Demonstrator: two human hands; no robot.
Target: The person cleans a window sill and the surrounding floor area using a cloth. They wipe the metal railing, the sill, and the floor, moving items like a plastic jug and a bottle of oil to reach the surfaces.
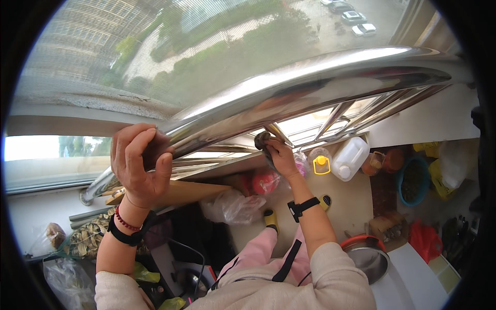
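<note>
Thick chrome handrail (310, 85) closest to camera, curving across the view in front of a mesh-screened window. Left hand (135, 160) on its left end: half spread, fingers bent over the top, thumb apart; pressure can't be told. Right hand (284, 159) below the rail, fingers closed, pinching a bunched dark cloth (262, 139) beside a slanted bar (281, 135); firm contact with the bar not clear. Looks like wiping. To do it well, I'd say: wrap the cloth round the bar, press evenly, stroke lengthwise, refold when dirty, work into the joints. Left palm makes a sensible brace; best not to lean out. Feet should mind the white jug (351, 157) and yellow-handled bottle (321, 164) on the floor.
</note>
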